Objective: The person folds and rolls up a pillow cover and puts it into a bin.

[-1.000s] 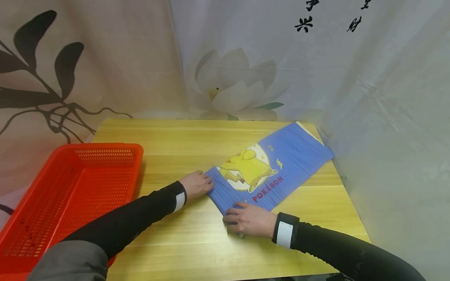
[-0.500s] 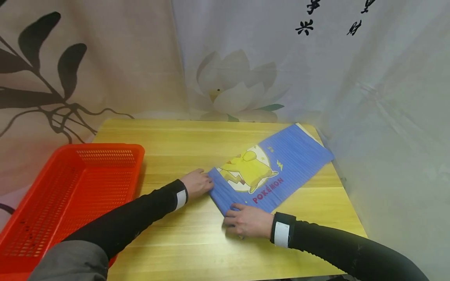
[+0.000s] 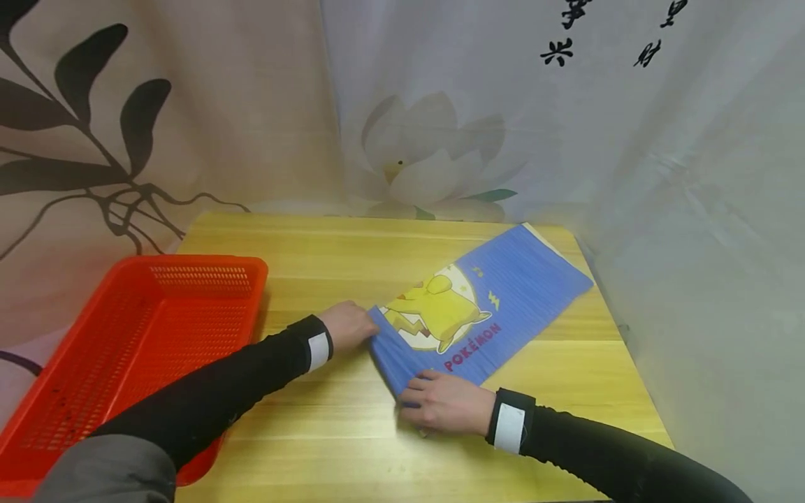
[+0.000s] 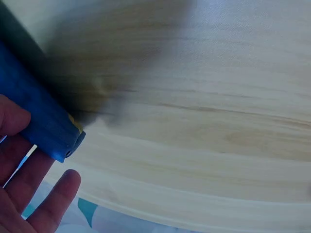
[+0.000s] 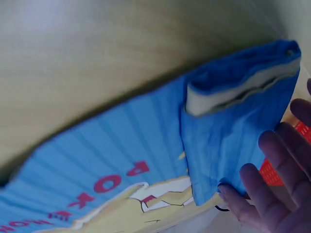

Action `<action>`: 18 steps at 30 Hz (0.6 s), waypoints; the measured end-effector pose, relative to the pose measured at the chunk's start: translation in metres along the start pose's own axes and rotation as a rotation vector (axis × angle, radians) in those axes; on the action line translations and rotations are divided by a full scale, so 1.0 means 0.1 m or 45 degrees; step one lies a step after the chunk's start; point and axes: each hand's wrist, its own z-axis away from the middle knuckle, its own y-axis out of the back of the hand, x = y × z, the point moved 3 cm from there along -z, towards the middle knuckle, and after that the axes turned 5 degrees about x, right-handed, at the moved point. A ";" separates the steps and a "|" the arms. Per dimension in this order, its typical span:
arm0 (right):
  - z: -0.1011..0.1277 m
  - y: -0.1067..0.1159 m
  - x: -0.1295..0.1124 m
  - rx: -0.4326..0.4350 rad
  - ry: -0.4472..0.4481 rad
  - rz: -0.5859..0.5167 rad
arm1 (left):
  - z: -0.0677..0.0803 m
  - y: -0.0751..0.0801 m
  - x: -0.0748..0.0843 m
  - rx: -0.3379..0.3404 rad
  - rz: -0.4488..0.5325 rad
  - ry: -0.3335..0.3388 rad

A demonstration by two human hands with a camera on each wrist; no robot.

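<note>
Since a second ago both hands, left hand point(image 3: 348, 325) and right hand point(image 3: 440, 403), keep pinching the blue towel point(image 3: 484, 307), whose near end is now lifted, its long axis running from near-left to far-right on the tabletop point(image 3: 327, 251).

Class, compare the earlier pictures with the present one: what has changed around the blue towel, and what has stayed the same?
Little changed. The left hand and right hand keep their grip on the near end of the blue Pokemon-print towel; that end now shows a small fold in the right wrist view. The red plastic basket and the towel's far end stayed on the wooden table.
</note>
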 end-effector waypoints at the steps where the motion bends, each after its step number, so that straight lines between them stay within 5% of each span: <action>1: 0.01 0.01 -0.01 0.016 -0.020 -0.016 | 0.00 0.02 0.00 -0.012 0.014 0.014; 6: 0.07 0.03 -0.07 0.027 -0.015 0.007 | -0.06 0.11 -0.01 -0.042 0.041 0.044; 18: 0.09 0.02 -0.06 -0.081 0.124 0.189 | -0.31 0.20 0.00 0.013 -0.011 -0.034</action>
